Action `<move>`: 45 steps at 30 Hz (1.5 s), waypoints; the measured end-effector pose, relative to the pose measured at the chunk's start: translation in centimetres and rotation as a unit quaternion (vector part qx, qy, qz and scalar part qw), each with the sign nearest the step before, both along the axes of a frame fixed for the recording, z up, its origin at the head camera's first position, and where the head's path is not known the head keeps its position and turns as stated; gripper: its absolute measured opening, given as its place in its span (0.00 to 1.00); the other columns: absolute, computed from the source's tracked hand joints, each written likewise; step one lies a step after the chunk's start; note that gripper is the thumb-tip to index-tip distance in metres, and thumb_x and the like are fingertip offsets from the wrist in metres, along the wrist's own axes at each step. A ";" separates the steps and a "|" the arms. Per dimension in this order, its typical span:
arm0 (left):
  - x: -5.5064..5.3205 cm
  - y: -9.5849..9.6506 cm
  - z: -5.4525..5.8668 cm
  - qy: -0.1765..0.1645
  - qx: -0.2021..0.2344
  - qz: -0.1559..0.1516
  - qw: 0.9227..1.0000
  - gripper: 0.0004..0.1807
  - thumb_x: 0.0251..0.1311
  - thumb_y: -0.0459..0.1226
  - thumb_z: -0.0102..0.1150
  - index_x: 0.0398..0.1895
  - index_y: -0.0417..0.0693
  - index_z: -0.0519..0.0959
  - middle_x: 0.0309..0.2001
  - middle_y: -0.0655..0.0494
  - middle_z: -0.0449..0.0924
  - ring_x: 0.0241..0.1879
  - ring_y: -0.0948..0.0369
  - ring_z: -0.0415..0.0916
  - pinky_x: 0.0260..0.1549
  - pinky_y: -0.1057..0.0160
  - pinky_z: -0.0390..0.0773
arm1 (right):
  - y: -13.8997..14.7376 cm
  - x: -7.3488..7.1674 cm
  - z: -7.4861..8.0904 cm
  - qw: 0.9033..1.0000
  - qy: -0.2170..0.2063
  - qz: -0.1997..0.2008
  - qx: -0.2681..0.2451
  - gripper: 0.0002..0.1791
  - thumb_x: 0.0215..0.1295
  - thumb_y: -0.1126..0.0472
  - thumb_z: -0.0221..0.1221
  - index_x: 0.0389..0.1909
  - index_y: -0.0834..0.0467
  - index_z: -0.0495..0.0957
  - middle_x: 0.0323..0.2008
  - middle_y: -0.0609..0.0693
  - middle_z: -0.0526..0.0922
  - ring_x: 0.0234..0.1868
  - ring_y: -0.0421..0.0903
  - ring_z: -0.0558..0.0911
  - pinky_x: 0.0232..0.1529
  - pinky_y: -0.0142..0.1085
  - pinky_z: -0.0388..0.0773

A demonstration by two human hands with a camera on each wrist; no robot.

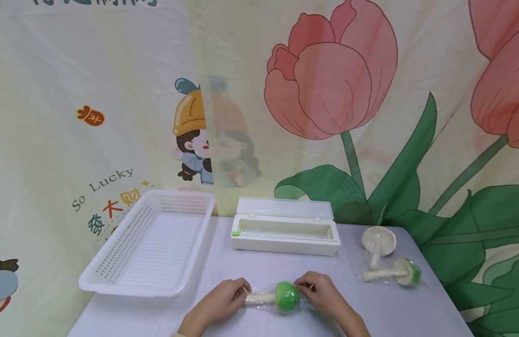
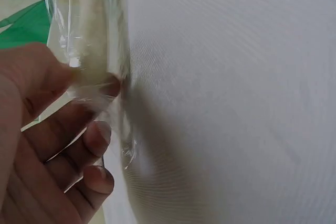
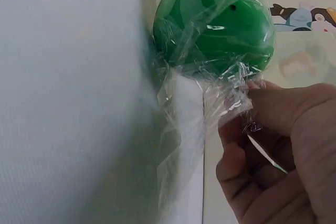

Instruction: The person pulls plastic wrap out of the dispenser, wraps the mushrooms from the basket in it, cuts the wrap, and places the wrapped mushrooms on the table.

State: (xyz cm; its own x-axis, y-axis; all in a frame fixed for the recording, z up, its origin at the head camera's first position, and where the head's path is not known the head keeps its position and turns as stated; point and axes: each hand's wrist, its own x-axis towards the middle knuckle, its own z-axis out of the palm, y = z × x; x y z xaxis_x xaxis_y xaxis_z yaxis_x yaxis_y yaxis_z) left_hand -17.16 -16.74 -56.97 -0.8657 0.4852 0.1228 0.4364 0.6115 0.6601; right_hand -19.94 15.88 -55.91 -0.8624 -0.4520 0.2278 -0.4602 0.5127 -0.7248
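Note:
In the head view, a mushroom-shaped item (image 1: 287, 296) with a green domed head and a pale stem lies sideways in clear plastic wrap, low over the table. My left hand (image 1: 225, 299) pinches the stem's end between thumb and index finger; the left wrist view shows the pale stem (image 2: 93, 30) under crinkled film, the other fingers loosely curled. On the head's side, my right hand (image 1: 322, 291) pinches gathered plastic film (image 3: 231, 100) just beyond the green dome (image 3: 210, 24), which has a small dark dot.
A white perforated basket (image 1: 186, 276) stands at the left. Behind the hands is a long white box (image 1: 284, 245) with its clear lid raised. Two similar wrapped items, one white-headed (image 1: 379, 239) and one green-backed (image 1: 406, 272), lie at the right. A printed curtain hangs behind.

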 end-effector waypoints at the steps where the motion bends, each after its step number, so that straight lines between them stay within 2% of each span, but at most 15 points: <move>1: 0.0 0.0 0.0 0.011 -0.005 0.005 1.000 0.07 0.66 0.33 0.59 0.43 0.51 0.83 0.33 0.68 0.82 0.31 0.75 0.71 0.33 0.70 0.77 | -0.1 0.0 -0.1 1.000 0.008 -0.005 0.004 0.06 0.64 0.67 0.68 0.37 0.53 0.89 0.33 0.43 0.87 0.32 0.29 0.79 0.32 0.28 0.81; 4: 0.1 0.0 0.1 0.023 -0.002 0.012 1.000 0.04 0.65 0.37 0.66 0.41 0.51 0.84 0.39 0.65 0.83 0.33 0.74 0.72 0.34 0.70 0.77 | -0.2 0.0 0.0 0.999 0.024 -0.017 0.012 0.05 0.63 0.68 0.68 0.37 0.55 0.87 0.34 0.42 0.86 0.32 0.30 0.78 0.32 0.28 0.80; 6: 0.3 -0.1 0.2 0.017 0.010 0.009 1.000 0.09 0.59 0.39 0.73 0.40 0.51 0.84 0.39 0.65 0.82 0.32 0.73 0.71 0.32 0.71 0.75 | -0.1 0.1 0.2 1.000 0.020 -0.014 0.015 0.05 0.64 0.66 0.68 0.39 0.55 0.87 0.36 0.43 0.85 0.33 0.30 0.78 0.32 0.29 0.79; 10: 0.6 -0.2 0.2 0.017 0.016 -0.007 1.000 0.18 0.48 0.36 0.79 0.43 0.51 0.84 0.38 0.66 0.78 0.33 0.72 0.70 0.32 0.73 0.73 | 0.9 0.5 0.8 0.999 -0.019 0.035 0.004 0.10 0.67 0.64 0.66 0.48 0.52 0.85 0.45 0.49 0.86 0.35 0.32 0.78 0.31 0.30 0.79; 13: 0.6 -0.3 0.2 0.035 0.004 -0.014 0.999 0.19 0.48 0.31 0.77 0.44 0.50 0.83 0.37 0.66 0.78 0.34 0.72 0.71 0.34 0.73 0.75 | 1.6 0.8 0.9 0.996 -0.044 0.081 -0.004 0.17 0.66 0.65 0.66 0.54 0.52 0.82 0.52 0.54 0.85 0.37 0.33 0.79 0.31 0.31 0.79; 15: 0.6 -0.3 0.2 0.036 0.000 -0.013 0.999 0.18 0.50 0.29 0.75 0.44 0.49 0.83 0.36 0.65 0.78 0.34 0.72 0.72 0.34 0.73 0.76 | 1.8 0.8 0.8 0.994 -0.055 0.095 -0.005 0.20 0.64 0.66 0.67 0.57 0.52 0.81 0.55 0.55 0.83 0.38 0.34 0.80 0.32 0.31 0.79; 20: 0.5 -0.2 0.1 0.011 0.017 -0.001 1.000 0.16 0.55 0.28 0.72 0.46 0.46 0.83 0.36 0.64 0.79 0.33 0.73 0.72 0.33 0.72 0.77 | 1.5 0.8 0.1 0.994 -0.081 0.071 -0.001 0.23 0.61 0.69 0.68 0.57 0.51 0.81 0.54 0.53 0.83 0.39 0.34 0.80 0.36 0.31 0.81; 24: 0.4 0.1 -0.2 0.000 0.042 0.007 0.999 0.16 0.57 0.26 0.70 0.49 0.43 0.82 0.37 0.60 0.81 0.33 0.73 0.73 0.32 0.72 0.77 | 1.0 0.7 -0.5 0.997 -0.068 0.026 -0.001 0.17 0.62 0.69 0.68 0.51 0.53 0.84 0.47 0.49 0.87 0.39 0.33 0.82 0.38 0.30 0.83; 29: 0.3 0.4 -0.5 0.012 0.071 0.015 0.997 0.13 0.59 0.25 0.68 0.47 0.42 0.83 0.37 0.58 0.83 0.33 0.73 0.74 0.31 0.71 0.79 | 1.0 0.6 -0.9 0.998 -0.050 -0.009 -0.025 0.08 0.66 0.66 0.66 0.43 0.53 0.86 0.40 0.45 0.89 0.39 0.32 0.83 0.39 0.30 0.84; 35: 0.3 0.7 -0.6 0.036 0.088 0.029 0.995 0.12 0.60 0.27 0.68 0.46 0.43 0.83 0.38 0.57 0.85 0.32 0.73 0.75 0.31 0.71 0.78 | 1.3 0.2 -1.3 0.997 -0.034 -0.027 -0.060 0.05 0.69 0.65 0.65 0.43 0.56 0.86 0.37 0.47 0.88 0.32 0.32 0.82 0.33 0.30 0.83; 38: 0.4 0.8 -0.6 0.043 0.071 0.050 0.995 0.10 0.59 0.28 0.69 0.44 0.44 0.84 0.35 0.59 0.83 0.31 0.73 0.73 0.30 0.71 0.76 | 1.4 0.2 -1.8 0.998 -0.023 -0.025 -0.058 0.07 0.68 0.66 0.65 0.44 0.57 0.86 0.39 0.50 0.89 0.34 0.32 0.83 0.34 0.30 0.83; 41: 0.6 0.7 -0.6 0.038 0.051 0.070 0.996 0.11 0.57 0.29 0.71 0.43 0.46 0.84 0.35 0.60 0.81 0.28 0.72 0.70 0.28 0.72 0.72 | 1.7 0.4 -1.8 0.999 -0.028 -0.006 -0.032 0.14 0.65 0.70 0.66 0.51 0.58 0.84 0.46 0.54 0.88 0.39 0.36 0.85 0.37 0.31 0.84; 45: 0.9 0.0 -0.4 -0.004 0.043 0.061 0.997 0.19 0.53 0.28 0.73 0.49 0.46 0.84 0.40 0.59 0.81 0.28 0.70 0.69 0.27 0.71 0.71 | 2.4 0.7 -0.9 0.996 -0.079 0.029 0.024 0.28 0.60 0.74 0.65 0.63 0.58 0.77 0.59 0.56 0.83 0.47 0.42 0.84 0.43 0.33 0.83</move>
